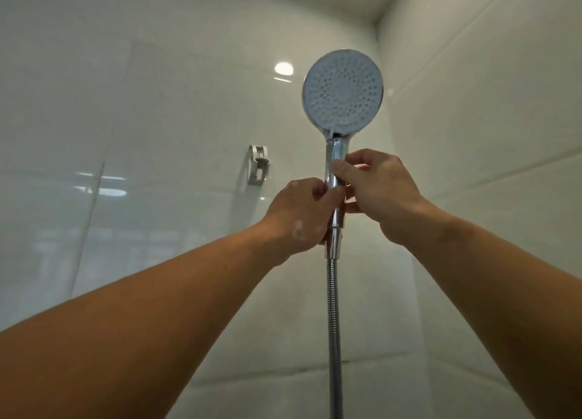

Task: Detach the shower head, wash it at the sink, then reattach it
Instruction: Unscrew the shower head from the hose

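A chrome shower head with a round white spray face stands upright in front of the tiled wall, face toward me. My right hand pinches its chrome handle from the right, thumb on the front. My left hand grips the lower handle, just above the chrome hose nut. A ribbed metal hose hangs straight down from the nut and leaves the frame at the bottom.
An empty white wall bracket is fixed to the glossy tiles, left of the shower head. The room corner runs down the right side, close behind the head. A ceiling light reflects on the tile above the bracket.
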`<state>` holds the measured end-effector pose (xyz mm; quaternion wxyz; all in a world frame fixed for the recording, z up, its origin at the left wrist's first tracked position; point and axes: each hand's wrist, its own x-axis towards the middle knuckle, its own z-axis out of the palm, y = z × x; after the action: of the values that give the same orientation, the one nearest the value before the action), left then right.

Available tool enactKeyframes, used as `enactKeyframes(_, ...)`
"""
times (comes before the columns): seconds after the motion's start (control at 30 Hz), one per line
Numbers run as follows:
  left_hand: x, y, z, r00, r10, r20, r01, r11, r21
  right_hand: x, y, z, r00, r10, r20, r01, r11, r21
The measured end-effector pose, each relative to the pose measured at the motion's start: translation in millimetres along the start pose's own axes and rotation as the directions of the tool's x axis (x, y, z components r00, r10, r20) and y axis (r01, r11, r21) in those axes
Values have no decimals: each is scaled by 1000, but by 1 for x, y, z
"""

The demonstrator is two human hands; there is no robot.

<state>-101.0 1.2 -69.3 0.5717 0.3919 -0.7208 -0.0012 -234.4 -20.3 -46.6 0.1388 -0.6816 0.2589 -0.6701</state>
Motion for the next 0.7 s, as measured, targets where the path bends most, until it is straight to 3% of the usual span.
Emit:
enactKeyframes(0.3, -150, -69, 79, 937, -300, 179, 302, 953, 13, -155, 112, -13, 931, 329, 159, -330, 944, -19)
enactKeyframes(0.47, -247, -98, 111, 826, -454, 335, 469, 882, 37, -261, 167, -17, 767, 562, 310, -614, 782, 104)
enactKeyframes(0.7, -364, -144, 148, 662, -590, 462, 631, 772, 82, -389, 215, -15, 575, 785, 231, -818, 557, 147)
